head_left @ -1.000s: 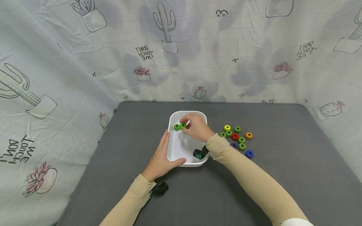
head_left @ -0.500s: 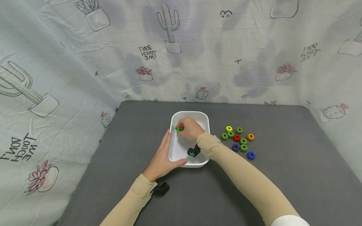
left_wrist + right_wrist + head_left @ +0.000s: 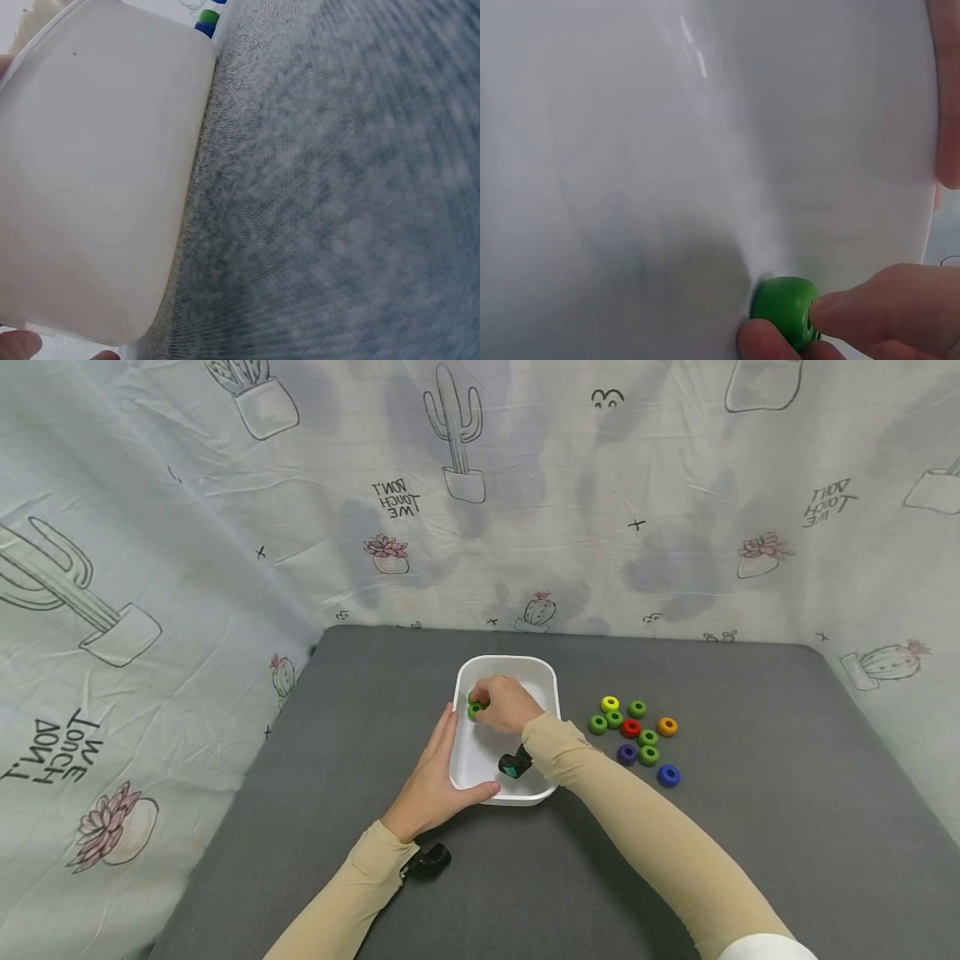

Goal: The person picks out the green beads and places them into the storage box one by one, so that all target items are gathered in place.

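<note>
I see the right hand [image 3: 506, 704] pinching a green bead [image 3: 781, 304] near the left hand [image 3: 429, 785], whose straight fingers brace the white tray [image 3: 474, 762], presumably against sliding.

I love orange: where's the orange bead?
In the head view, the orange bead lies right of the white tray, with a green bead, then the red bead, to its left.

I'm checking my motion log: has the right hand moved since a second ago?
Yes: relative to the white tray, the right hand has shifted left.
</note>
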{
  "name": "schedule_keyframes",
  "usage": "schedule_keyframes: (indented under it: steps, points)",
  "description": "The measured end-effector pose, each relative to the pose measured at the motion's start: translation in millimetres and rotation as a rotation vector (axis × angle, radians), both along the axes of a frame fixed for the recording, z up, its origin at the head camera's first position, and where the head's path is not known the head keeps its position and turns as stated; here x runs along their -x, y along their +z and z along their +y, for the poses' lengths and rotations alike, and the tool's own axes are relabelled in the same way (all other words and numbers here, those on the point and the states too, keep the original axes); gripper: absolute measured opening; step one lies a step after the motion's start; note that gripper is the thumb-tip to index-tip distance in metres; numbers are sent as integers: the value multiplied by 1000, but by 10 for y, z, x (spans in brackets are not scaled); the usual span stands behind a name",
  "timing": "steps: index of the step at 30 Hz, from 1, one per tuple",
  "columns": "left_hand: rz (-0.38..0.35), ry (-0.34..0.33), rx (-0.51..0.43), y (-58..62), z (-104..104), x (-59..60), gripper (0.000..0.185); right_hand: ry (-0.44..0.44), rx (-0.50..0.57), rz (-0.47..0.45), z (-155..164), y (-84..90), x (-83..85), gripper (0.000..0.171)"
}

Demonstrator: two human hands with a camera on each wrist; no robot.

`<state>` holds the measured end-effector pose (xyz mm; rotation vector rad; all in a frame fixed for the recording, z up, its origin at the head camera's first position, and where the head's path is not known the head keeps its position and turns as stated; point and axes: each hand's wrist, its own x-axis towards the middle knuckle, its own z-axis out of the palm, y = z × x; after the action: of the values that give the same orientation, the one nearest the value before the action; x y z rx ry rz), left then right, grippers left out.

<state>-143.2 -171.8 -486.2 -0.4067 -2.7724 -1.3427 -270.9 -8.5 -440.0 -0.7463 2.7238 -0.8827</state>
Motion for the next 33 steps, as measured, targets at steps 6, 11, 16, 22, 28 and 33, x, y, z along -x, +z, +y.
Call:
schedule_keyframes:
  steps: [6, 11, 16, 22, 28, 33]
  points:
    - [-1, 1, 1, -12, 3, 13, 126, -8, 25, -4, 25, 13, 1, 22]
    - [-10, 7, 0, -11, 2, 13, 127, -10, 40, -2, 52, 18, 6, 19]
    - [-11, 8, 4, -3, 5, 3, 127, -12, 54, -2, 89, 45, -3, 19]
    - [-15, 4, -1, 3, 11, 0, 126, -23, 79, -33, 153, 80, -30, 22]
    - [-6, 6, 4, -8, 19, 10, 125, -6, 125, -41, 251, 162, -141, 23]
    - [2, 8, 11, -5, 16, 16, 125, 16, 158, -25, 338, 245, -250, 25]
